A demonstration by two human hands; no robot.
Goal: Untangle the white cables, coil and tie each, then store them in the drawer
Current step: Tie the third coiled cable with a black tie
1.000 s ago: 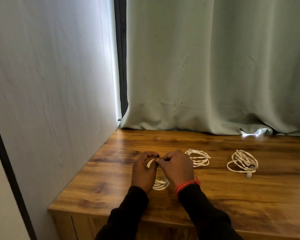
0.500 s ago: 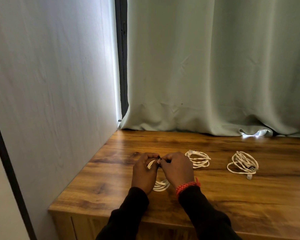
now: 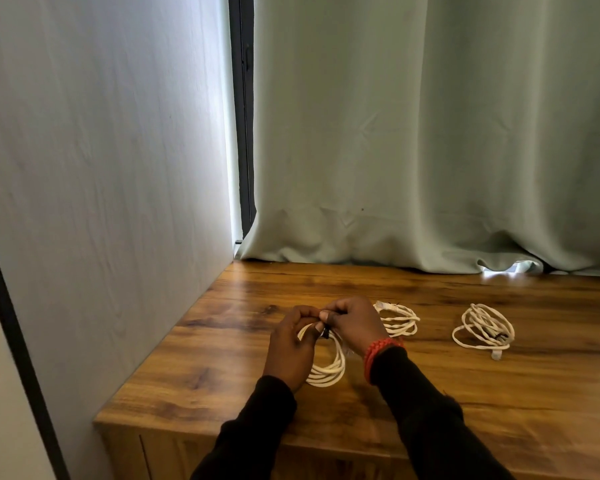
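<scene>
Head camera, the only view here: both hands are up over the wooden tabletop, working on one white cable coil. The left hand pinches the top of the coil between thumb and fingers, and the right hand pinches a small dark tie at that same spot. The coil's lower loops hang near the tabletop. Two more coils sit off to the right, one just beside the right hand, another well apart. A pale green curtain hangs behind.
</scene>
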